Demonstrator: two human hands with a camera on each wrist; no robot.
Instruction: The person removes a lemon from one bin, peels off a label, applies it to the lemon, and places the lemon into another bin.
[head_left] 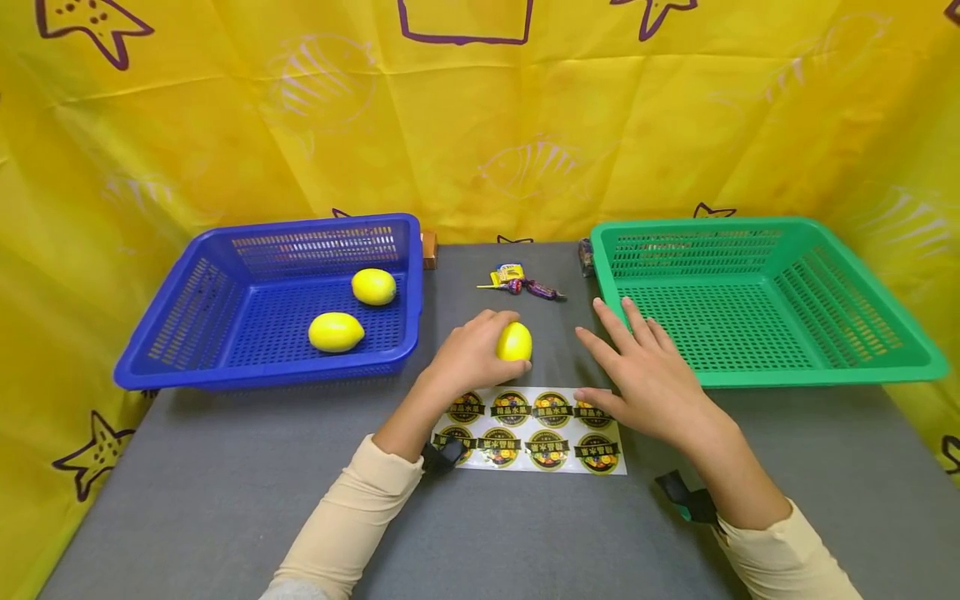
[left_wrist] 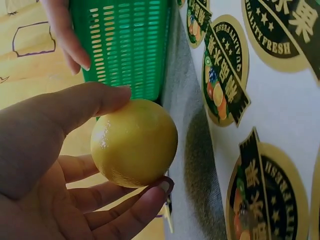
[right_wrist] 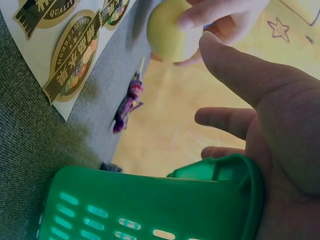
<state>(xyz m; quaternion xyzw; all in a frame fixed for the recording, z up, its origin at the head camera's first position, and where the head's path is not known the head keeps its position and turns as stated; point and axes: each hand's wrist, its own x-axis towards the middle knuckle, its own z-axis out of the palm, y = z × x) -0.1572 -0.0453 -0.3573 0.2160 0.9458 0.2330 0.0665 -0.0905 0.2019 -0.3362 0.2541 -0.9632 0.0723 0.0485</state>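
My left hand [head_left: 480, 354] grips a yellow lemon [head_left: 514, 342] just above the grey table, between the two baskets; in the left wrist view the thumb and fingers curl round the lemon [left_wrist: 134, 143]. My right hand [head_left: 637, 375] hovers open with spread fingers, its thumb over the sticker sheet [head_left: 534, 430], right of the lemon [right_wrist: 170, 32]. Two more lemons [head_left: 336, 332] [head_left: 373, 286] lie in the blue basket [head_left: 187, 367]. The green basket [head_left: 787, 373] at the right holds nothing.
The sheet of round fruit stickers [left_wrist: 260, 100] lies near the front middle. Wrapped candies [head_left: 521, 285] lie at the back of the grey table [head_left: 225, 483]. A yellow patterned cloth [head_left: 480, 117] surrounds the table on three sides.
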